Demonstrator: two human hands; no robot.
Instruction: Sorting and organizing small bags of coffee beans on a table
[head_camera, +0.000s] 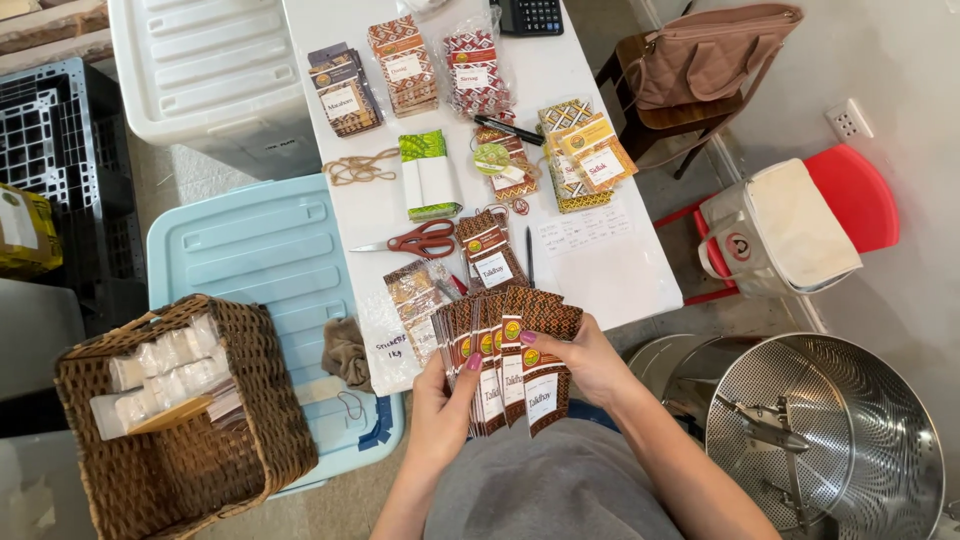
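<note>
A fanned stack of brown packets (508, 360) is held over the lap — gripped by the left hand (443, 400) and right hand (590, 358). Beyond, red scissors (415, 240) are laid on the white tabletop (620, 275).

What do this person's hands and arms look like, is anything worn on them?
Both forearms are bare, with no sleeves, gloves, watch or bracelets in view. The left hand and right hand each have nails painted pink; no rings can be made out. Grey clothing shows on the person's body between the two arms.
</note>
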